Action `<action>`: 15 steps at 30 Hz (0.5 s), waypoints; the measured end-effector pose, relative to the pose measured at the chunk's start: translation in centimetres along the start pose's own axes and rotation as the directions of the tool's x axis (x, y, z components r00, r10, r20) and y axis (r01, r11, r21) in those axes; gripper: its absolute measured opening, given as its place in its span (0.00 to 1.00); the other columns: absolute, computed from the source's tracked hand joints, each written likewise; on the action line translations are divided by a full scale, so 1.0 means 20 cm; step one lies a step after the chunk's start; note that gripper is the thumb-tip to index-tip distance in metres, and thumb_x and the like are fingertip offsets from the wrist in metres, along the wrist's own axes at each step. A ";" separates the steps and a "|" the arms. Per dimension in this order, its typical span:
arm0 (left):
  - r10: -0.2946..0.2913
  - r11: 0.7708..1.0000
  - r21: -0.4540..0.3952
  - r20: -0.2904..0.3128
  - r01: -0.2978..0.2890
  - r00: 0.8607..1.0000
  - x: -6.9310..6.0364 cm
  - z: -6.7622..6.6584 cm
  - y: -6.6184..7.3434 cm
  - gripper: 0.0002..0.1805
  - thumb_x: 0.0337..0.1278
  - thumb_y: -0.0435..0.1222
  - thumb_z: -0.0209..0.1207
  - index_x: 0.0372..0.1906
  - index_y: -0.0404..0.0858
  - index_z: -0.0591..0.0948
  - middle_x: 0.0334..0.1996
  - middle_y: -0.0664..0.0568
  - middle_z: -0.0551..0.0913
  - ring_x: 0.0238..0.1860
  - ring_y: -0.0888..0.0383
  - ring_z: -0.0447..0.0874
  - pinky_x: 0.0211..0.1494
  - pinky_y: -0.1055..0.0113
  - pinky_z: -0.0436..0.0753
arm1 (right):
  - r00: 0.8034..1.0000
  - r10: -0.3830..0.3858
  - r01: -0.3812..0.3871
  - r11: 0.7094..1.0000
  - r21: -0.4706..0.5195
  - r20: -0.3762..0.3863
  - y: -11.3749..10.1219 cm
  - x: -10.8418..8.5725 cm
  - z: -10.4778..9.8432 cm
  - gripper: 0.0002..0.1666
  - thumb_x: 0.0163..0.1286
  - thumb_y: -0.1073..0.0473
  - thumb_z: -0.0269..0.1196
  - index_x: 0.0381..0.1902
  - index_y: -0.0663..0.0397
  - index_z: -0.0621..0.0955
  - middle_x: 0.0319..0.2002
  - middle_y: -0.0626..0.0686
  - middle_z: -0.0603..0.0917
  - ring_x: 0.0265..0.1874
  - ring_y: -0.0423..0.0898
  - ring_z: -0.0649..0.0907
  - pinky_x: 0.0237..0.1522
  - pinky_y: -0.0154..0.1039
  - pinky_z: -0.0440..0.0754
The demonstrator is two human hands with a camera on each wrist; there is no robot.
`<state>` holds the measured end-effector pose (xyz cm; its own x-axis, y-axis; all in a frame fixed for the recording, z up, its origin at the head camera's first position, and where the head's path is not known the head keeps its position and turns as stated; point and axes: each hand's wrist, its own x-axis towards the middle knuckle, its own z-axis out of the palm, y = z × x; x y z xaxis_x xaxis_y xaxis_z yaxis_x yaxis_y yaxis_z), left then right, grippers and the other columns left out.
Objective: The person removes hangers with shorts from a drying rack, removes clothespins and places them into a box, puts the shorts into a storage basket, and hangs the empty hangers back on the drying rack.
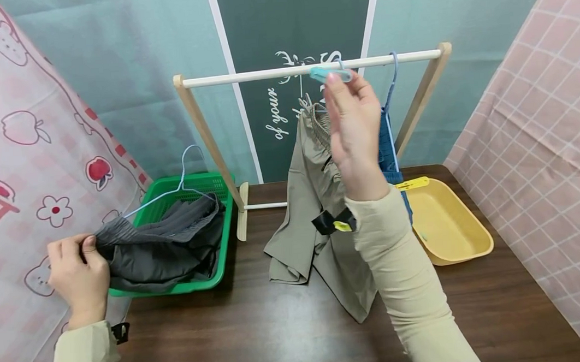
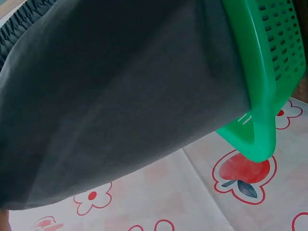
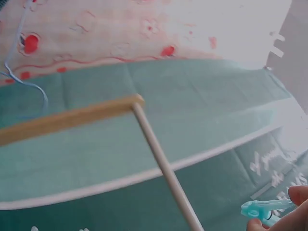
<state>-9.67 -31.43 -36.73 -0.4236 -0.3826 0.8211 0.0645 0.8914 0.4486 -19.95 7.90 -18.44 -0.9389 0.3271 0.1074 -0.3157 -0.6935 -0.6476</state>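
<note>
My left hand (image 1: 80,271) grips the waistband end of dark grey trousers (image 1: 161,259), which lie partly in a green basket (image 1: 221,272). A light blue hanger (image 1: 184,178) sits in their waist, its hook pointing up. In the left wrist view the grey cloth (image 2: 120,96) fills most of the picture. Up near the rack's white bar (image 1: 264,74), my right hand (image 1: 353,134) pinches a turquoise clothespin (image 1: 331,74), also visible in the right wrist view as a clothespin (image 3: 260,209). Behind that hand, khaki trousers (image 1: 301,202) hang from the bar; their top is partly hidden.
Blue denim (image 1: 387,148) hangs on a blue hanger (image 1: 392,82) at the bar's right, with a yellow clothespin (image 1: 413,184) beside it. A yellow tray (image 1: 449,222) stands at the right. Wooden rack legs (image 1: 209,136) rise beside the green basket.
</note>
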 end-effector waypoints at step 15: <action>0.049 0.990 0.121 0.227 -0.078 0.973 0.06 -0.04 0.01 0.15 0.69 0.36 0.50 0.40 0.25 0.78 0.36 0.30 0.77 0.37 0.28 0.73 0.37 0.37 0.66 | 0.991 -0.036 0.069 0.962 0.263 -0.129 -0.39 0.14 -0.38 0.08 0.61 0.74 0.61 0.38 0.65 0.76 0.37 0.58 0.84 0.37 0.49 0.84 0.55 0.38 0.80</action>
<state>-9.52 -31.91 -35.32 -0.6139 -0.2733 0.7405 -0.0127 0.9414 0.3370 -19.18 19.08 -18.76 -0.9012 0.4321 0.0325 -0.4051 -0.8135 -0.4173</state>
